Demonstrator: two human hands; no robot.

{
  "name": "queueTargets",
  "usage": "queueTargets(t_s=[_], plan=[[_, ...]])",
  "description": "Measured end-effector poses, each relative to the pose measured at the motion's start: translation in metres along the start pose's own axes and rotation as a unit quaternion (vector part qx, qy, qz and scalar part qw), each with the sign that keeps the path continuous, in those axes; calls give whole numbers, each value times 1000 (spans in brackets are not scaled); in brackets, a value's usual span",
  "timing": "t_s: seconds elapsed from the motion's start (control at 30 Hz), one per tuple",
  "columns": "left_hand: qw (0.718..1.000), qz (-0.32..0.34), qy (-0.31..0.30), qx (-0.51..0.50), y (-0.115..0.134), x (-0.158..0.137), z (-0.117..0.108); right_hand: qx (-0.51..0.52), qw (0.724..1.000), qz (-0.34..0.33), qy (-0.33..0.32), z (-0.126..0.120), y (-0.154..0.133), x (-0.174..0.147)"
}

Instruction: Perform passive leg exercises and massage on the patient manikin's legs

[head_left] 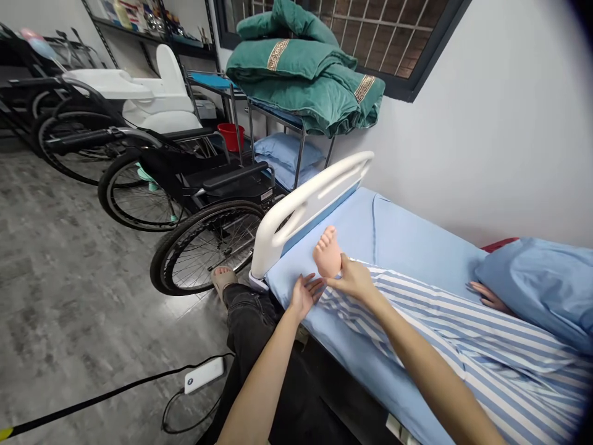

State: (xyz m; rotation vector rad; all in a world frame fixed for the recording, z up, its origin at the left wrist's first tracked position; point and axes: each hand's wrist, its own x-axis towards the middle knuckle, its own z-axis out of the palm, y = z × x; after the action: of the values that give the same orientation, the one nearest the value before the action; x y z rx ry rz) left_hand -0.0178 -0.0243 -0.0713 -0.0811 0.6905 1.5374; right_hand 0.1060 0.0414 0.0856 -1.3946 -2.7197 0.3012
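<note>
A bare foot (327,254), smooth like a mannequin's, points its toes upward near the foot end of the bed. My right hand (355,281) is wrapped round its ankle, thumb on the near side and fingers behind. Just below the heel is my left hand (304,295), fingers stretched out and partly spread, palm turned up; I cannot tell whether its fingertips touch the heel. Blue-and-white striped trousers (417,303) cover the leg, which lies along the bed. Light blue bedding (352,216) lies underneath.
A cream bed end board (315,191) rises beyond the foot. Wheelchairs (208,241) stand to the left. Green folded quilts (301,80) top a rack. At right, a mannequin's hand (488,296) shows beside a blue cover (542,284). A white power bank (204,375) with cables lies below.
</note>
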Motion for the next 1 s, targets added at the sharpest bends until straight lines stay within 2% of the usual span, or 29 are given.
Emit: queueTargets(t_s=[0.23,0.3,0.37,0.43,0.5,0.63,0.73,0.8,0.9,1.0], plan=[[1000,-2,-31,2,-1,-1,-2,1,997,29,77,-101,23,3],[999,-3,-33,3,-1,1,-3,11,994,35,99,-119,27,3],[999,-3,-37,5,-1,2,-3,12,994,37,106,-124,29,3],[999,-5,-37,3,-2,3,-3,1,995,38,92,-114,27,4],[999,-7,-34,-1,-3,3,-3,-22,997,33,67,-91,24,6],[1000,-11,-25,0,-8,3,-5,-55,998,7,3,-20,16,14],[1000,-15,7,-1,-11,5,-3,-19,999,-7,-51,32,12,17],[999,-13,35,-4,-12,6,0,7,997,0,-76,58,12,18],[998,-14,56,-9,-14,10,5,33,995,33,-85,75,13,19],[998,-9,61,-18,-16,13,6,38,993,58,-94,76,13,20]])
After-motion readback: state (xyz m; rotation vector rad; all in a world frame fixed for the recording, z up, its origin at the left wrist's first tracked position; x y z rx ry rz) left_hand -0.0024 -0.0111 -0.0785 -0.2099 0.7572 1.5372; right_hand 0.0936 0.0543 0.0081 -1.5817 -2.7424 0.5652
